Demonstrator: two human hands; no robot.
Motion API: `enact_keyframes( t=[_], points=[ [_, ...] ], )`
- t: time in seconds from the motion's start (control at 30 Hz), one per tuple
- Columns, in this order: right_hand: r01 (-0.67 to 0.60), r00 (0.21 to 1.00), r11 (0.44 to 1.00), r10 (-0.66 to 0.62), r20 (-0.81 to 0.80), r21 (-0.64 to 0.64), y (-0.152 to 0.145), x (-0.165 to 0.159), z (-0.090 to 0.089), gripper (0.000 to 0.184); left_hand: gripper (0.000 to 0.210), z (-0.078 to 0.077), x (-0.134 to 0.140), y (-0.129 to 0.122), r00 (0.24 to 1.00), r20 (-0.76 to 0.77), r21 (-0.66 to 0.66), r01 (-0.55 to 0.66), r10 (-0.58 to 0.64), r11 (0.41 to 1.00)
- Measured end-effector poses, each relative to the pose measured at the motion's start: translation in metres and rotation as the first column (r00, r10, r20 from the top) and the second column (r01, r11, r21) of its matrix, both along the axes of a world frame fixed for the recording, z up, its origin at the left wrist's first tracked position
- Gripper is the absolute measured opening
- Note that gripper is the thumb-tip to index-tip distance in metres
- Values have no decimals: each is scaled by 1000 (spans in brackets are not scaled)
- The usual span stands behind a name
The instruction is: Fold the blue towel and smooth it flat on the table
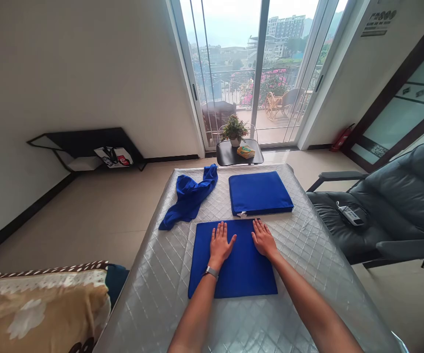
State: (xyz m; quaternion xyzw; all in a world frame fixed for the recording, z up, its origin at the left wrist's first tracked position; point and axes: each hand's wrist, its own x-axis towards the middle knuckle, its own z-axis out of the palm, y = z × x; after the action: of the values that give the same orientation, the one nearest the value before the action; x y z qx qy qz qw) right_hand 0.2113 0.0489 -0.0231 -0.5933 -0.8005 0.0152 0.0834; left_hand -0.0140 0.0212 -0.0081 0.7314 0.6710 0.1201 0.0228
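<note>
A flat blue cloth [246,274], squared into a near rectangle, lies on the silver quilted mattress [160,274]. My left hand [221,243] rests palm down on its upper left part, fingers stretched out; a watch circles that wrist. Near the cloth's upper right corner my right hand [263,239] also lies flat with straight fingers. Just beyond, a neat stack of folded blue cloths [260,191] has a small white tag at its front edge. To the left of the stack sits a crumpled blue cloth [191,196].
Behind the mattress, a small dark table [226,156] bears a potted plant [235,130] and a tissue pack [246,152]. A black recliner [413,191] with a power strip [349,214] stands at right. Patterned bedding [42,309] lies at lower left. A black shelf [87,139] is along the wall.
</note>
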Motion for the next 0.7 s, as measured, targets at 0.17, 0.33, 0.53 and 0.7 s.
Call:
enact_keyframes(
  t=[0.17, 0.33, 0.53, 0.7],
  points=[
    [-3, 1000, 999, 2, 16, 39, -2, -2, 7, 58, 75, -3, -63, -12, 987, -26, 17, -158, 158, 987],
    [-4, 999, 990, 11, -48, 144, -31, -8, 24, 56, 76, -3, -92, -33, 959, 17, -14, -284, 284, 959],
    [74, 995, 996, -70, -77, 50, -86, -14, 14, 59, 67, 9, -39, -65, 975, 112, 49, -200, 194, 979],
    [92, 994, 995, -94, -53, -36, -101, -14, -1, 61, 62, 27, 58, -63, 970, 94, 25, 223, -224, 975]
  ],
)
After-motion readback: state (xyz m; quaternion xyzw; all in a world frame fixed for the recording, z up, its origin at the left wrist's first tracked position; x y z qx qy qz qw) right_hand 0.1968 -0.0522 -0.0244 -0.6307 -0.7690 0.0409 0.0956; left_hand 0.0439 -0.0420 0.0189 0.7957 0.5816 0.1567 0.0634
